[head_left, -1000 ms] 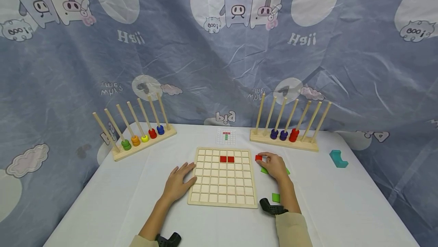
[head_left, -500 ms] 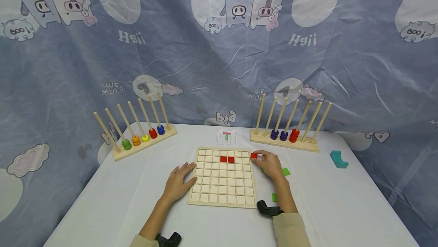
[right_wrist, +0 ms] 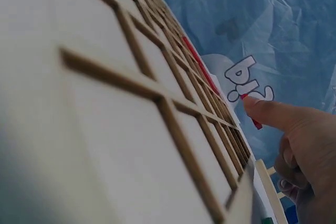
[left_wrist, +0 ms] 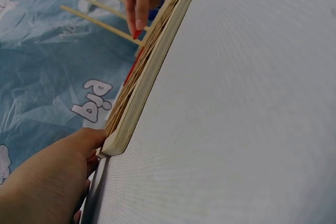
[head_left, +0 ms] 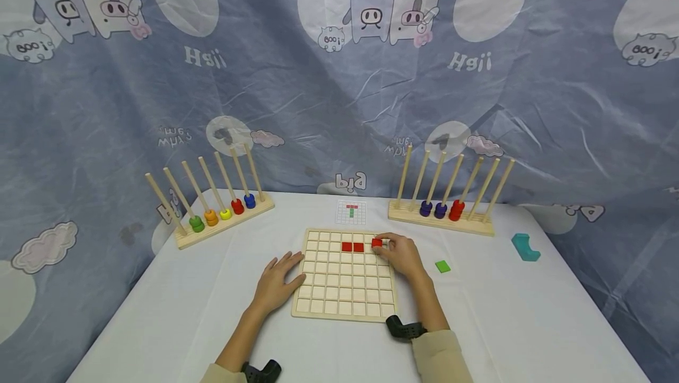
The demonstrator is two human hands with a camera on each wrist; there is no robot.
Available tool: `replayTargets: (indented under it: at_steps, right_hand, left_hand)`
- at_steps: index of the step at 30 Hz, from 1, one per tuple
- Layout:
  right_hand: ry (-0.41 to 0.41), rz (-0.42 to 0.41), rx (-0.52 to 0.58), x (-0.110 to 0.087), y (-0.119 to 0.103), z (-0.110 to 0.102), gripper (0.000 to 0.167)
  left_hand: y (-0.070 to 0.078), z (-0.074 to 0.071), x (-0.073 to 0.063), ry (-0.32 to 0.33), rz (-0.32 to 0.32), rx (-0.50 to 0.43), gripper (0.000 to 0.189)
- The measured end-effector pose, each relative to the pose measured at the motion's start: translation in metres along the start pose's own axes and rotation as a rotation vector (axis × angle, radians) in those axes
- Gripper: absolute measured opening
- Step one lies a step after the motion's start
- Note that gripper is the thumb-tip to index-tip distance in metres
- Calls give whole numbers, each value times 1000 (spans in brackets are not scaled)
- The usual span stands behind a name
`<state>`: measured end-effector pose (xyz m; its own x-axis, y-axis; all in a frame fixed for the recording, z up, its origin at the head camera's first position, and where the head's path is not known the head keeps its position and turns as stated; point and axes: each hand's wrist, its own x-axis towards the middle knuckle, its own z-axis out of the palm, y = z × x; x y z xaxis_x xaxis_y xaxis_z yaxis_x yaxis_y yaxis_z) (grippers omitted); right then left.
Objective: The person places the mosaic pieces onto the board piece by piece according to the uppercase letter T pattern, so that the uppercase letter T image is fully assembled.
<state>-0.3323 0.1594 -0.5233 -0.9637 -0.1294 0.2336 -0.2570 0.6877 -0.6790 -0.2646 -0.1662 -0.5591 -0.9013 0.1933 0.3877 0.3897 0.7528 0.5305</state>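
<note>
A wooden grid board (head_left: 339, 316) lies on the white table, with two red square tiles (head_left: 347, 247) side by side in its second row from the far edge. My right hand (head_left: 404, 256) pinches another red square tile (head_left: 376, 243) between thumb and fingers, over the board's far right part. In the right wrist view this tile (right_wrist: 256, 124) appears tilted, above the grid. My left hand (head_left: 276, 283) rests at the board's left edge, fingers spread and fairly straight, the thumb touching the frame. The left wrist view has that thumb (left_wrist: 89, 139) at the board's corner.
Beyond the board lies a small pattern card (head_left: 350, 212) with a red and green T. Peg racks with coloured rings stand at the back left (head_left: 228, 221) and back right (head_left: 440, 221). A green tile (head_left: 442, 266) and a teal curved block (head_left: 525, 247) lie on the right.
My right hand has carried the red tile leftward from beside the board to over its right columns. The left hand has stayed in place.
</note>
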Motion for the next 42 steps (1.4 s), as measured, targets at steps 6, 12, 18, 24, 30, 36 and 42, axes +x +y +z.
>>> replayTargets:
  at_steps: [6, 12, 18, 24, 30, 36, 42]
  right_hand:
    - [-13, -25, 26, 0, -17, 11, 34]
    - [-37, -64, 37, 2, -30, 27, 32]
    - [-68, -91, 36, 6, -42, 46, 32]
    - [-71, -143, 31, 12, -54, 58, 32]
    - [-75, -129, 6, 18, -59, 66, 31]
    - [-69, -125, -45, 20, -58, 73, 31]
    - [-59, -128, -83, 20, -58, 75, 30]
  left_hand:
    - [1, -1, 1, 10, 7, -2, 50]
    - [0, 1, 0, 6, 5, 4, 50]
    - [1, 0, -1, -16, -17, -4, 51]
    - [1, -1, -1, 6, 7, 13, 50]
    - [3, -3, -1, -10, -4, 6, 50]
    - [2, -2, 0, -18, -14, 10, 51]
    - [1, -2, 0, -16, -11, 12, 51]
